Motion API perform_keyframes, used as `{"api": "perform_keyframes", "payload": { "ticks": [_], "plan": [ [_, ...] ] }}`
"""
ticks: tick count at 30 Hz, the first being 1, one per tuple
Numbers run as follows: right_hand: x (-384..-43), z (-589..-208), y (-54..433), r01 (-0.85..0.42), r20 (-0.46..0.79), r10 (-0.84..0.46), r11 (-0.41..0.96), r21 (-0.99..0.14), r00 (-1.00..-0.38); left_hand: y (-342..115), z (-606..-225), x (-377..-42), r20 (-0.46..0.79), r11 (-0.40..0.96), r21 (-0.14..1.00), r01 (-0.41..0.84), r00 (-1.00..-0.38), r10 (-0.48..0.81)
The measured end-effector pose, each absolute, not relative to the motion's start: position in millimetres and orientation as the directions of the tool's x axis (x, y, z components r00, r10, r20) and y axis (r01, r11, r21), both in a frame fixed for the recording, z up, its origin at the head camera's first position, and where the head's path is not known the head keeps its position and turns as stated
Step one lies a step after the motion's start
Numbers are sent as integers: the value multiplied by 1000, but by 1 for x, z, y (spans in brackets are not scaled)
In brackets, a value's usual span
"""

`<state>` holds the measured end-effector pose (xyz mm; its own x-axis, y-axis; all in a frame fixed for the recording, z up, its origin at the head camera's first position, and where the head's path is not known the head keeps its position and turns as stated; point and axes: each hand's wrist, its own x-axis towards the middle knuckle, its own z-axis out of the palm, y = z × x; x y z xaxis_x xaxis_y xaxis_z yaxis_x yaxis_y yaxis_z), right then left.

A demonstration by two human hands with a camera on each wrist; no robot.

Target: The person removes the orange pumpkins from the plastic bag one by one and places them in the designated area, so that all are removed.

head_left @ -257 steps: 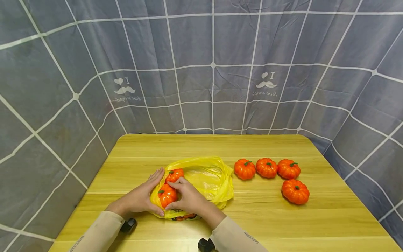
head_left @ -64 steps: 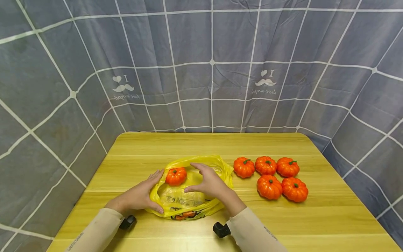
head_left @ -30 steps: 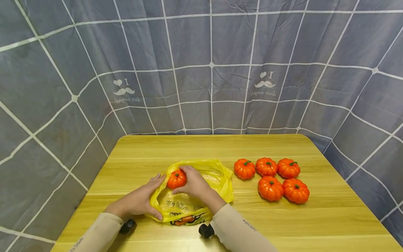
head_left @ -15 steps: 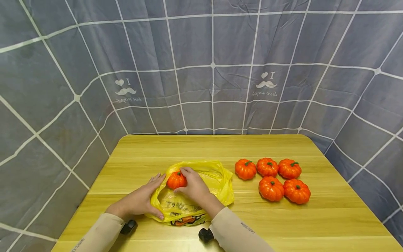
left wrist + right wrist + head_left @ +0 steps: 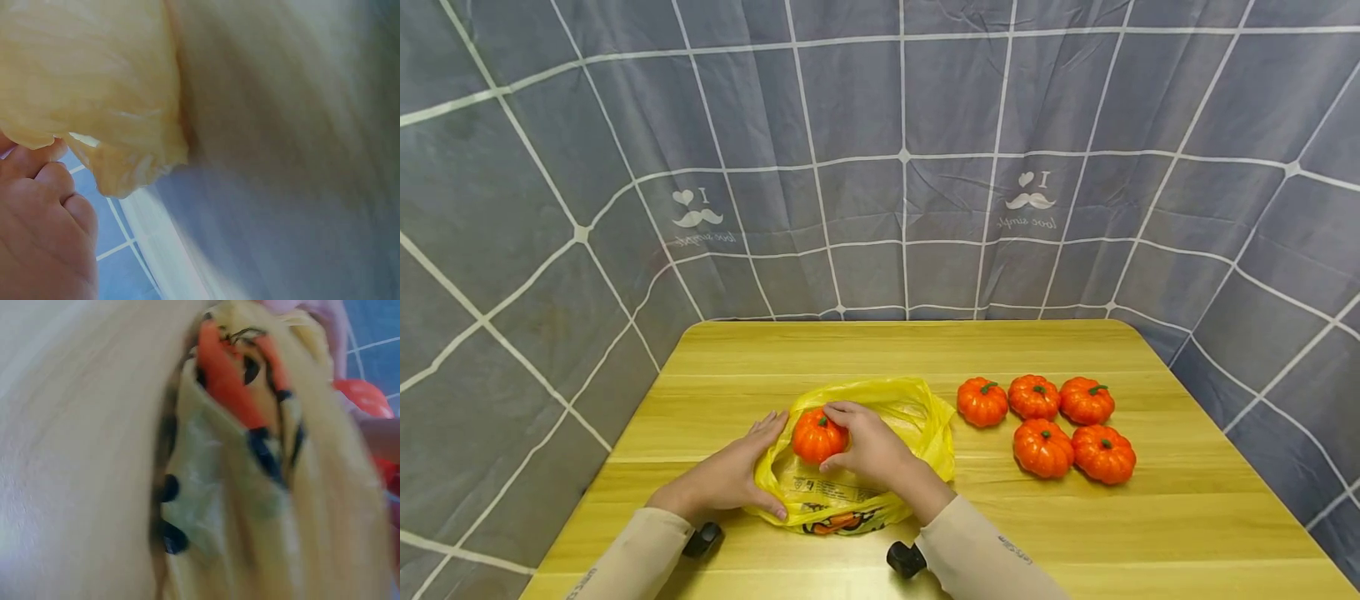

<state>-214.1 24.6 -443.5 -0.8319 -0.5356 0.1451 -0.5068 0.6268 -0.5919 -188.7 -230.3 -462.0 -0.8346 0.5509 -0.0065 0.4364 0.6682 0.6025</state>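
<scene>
In the head view, my right hand grips a small orange pumpkin with a green stem, thumb on the near side and fingers on the far side. The pumpkin is within the mouth of a yellow plastic bag lying on the table. My left hand holds the bag's left side, thumb and fingers spread along its rim. The left wrist view shows the bag over the fingertips of the left hand. The right wrist view catches the bag's printed front, blurred.
Several orange pumpkins stand in two rows right of the bag, on a wood-grain table. A grey curtain with white grid lines surrounds the table at the back and sides.
A pumpkin from the bag now stands among those on the right. My right hand has returned to the bag, taken the other pumpkin and shifted it slightly nearer. The left hand has stayed.
</scene>
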Motion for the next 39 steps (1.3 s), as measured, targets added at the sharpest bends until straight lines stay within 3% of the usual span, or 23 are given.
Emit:
{"api": "perform_keyframes", "payload": {
  "ticks": [17,39],
  "plan": [
    [-205,-426,99,-494,169,-507,621,-608,-845,-232,-462,-190,-25,681,605,413,-845,534],
    [-194,-428,197,-406,252,-319,731,-548,-914,-231,-459,-188,-31,686,605,403,-849,527]
  ]
}}
